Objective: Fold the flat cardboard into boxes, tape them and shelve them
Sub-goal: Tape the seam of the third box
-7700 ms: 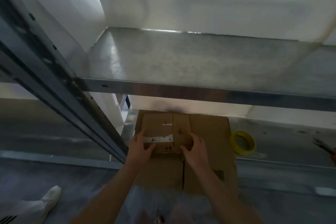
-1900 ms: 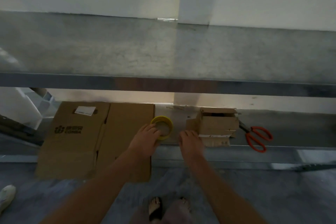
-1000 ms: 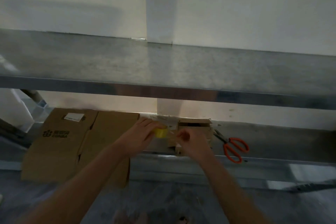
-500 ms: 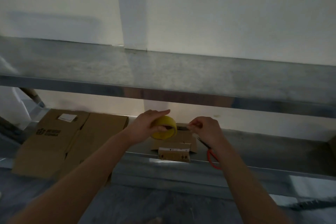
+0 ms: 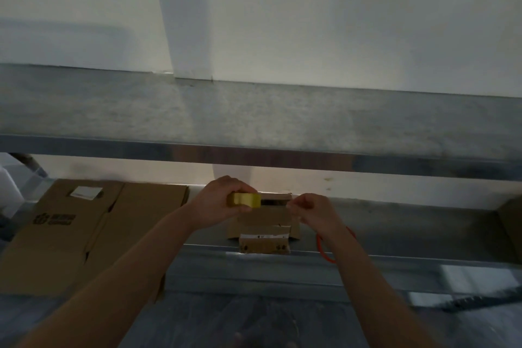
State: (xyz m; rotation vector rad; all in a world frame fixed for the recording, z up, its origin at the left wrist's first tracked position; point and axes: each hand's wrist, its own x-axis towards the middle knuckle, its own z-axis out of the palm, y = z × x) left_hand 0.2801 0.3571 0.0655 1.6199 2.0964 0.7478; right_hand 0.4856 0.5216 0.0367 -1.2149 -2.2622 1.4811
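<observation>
Colours: mostly brown card, grey metal, one yellow spot.
Bright yellow tape roll (image 5: 244, 200). Plain brown flat cardboard (image 5: 135, 223) w/ white label (image 5: 84, 192) & dark printed logo (image 5: 55, 219). Same brown on small box (image 5: 264, 223), w/ white label strip (image 5: 264, 235) across front, its dark print too small to read. Orange-red scissor handle (image 5: 318, 246). Dull grey shelf (image 5: 254, 116), mottled, front edge shinier. Off-white wall (image 5: 339, 22). Dark grey floor (image 5: 226, 319).
</observation>
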